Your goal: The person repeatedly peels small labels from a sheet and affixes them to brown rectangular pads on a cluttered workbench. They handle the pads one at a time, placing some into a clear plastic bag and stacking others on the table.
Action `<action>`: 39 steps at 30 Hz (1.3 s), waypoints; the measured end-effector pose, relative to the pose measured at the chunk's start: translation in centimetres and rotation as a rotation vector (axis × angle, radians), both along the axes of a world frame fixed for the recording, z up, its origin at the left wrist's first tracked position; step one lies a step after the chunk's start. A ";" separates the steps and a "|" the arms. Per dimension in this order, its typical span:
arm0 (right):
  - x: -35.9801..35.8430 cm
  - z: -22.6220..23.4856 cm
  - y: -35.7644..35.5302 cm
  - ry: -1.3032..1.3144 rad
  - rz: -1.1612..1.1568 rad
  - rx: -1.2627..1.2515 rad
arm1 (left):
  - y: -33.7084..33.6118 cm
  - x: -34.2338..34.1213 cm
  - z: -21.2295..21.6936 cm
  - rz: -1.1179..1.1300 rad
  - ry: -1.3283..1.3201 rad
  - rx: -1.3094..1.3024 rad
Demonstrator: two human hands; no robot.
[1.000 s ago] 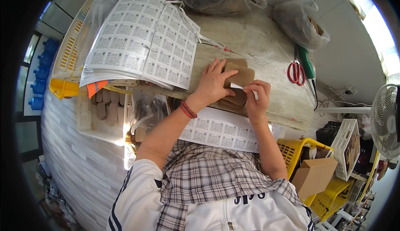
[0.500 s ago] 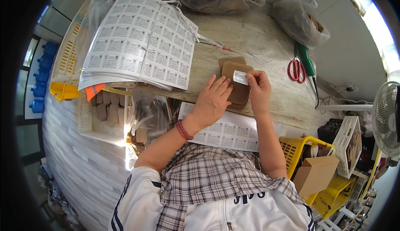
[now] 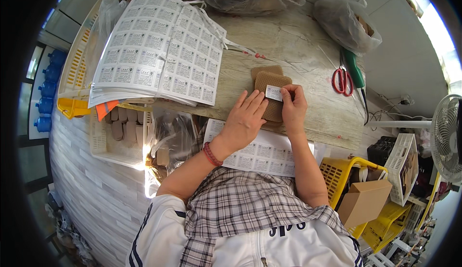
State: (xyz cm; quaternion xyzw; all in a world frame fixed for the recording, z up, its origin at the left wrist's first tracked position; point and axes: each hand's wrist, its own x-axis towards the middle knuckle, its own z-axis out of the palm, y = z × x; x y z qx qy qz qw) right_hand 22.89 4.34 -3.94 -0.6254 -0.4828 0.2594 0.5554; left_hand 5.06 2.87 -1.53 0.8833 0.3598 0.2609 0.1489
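Note:
A small stack of brown, textured pads with rounded corners (image 3: 273, 78) lies near the front edge of the table. The top pad sits askew, so a lower one sticks out behind it. My left hand (image 3: 243, 121) rests with fingers stretched flat over the left side of the stack. Between the thumb and fingertips of my right hand (image 3: 294, 107) is the right end of a small white printed label (image 3: 273, 92), which lies over the top pad. Whether the label is fully stuck down I cannot tell. A sheet of the same labels (image 3: 260, 152) lies across my lap, partly under my forearms.
A thick pile of label sheets (image 3: 154, 50) covers the table's left side. Red-handled scissors (image 3: 342, 82) and a green-handled tool (image 3: 353, 69) lie at the right. Plastic bags (image 3: 346, 24) stand at the back. Yellow crates (image 3: 337, 173) and a fan (image 3: 447, 137) are at the right.
My right hand and the label have shifted slightly left and down, closer to my left fingertips. The label lies straighter on the pad. The lap sheet has moved a little.

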 end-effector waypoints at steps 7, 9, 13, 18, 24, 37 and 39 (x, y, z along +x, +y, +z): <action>-0.1 -0.1 0.0 -0.026 -0.025 -0.023 | 0.0 0.0 0.1 0.001 -0.001 -0.005; -0.2 -0.2 0.0 -0.035 -0.022 -0.028 | -0.1 0.0 0.1 0.003 -0.003 -0.008; -0.2 -0.1 -0.1 -0.076 -0.033 -0.036 | -0.1 0.0 0.0 0.010 -0.028 -0.042; -0.2 -0.1 -0.1 -0.083 -0.036 -0.022 | 0.0 0.4 0.5 0.043 -0.081 -0.081; -0.4 0.0 -0.2 -0.102 -0.037 -0.009 | 0.0 0.6 1.1 0.020 0.133 -0.045; -0.8 1.3 -0.1 -0.352 -0.181 0.081 | -0.5 1.3 0.4 0.055 0.239 0.021; 0.3 0.2 -0.2 -0.330 -0.163 0.041 | -0.4 1.4 0.6 0.054 0.217 0.017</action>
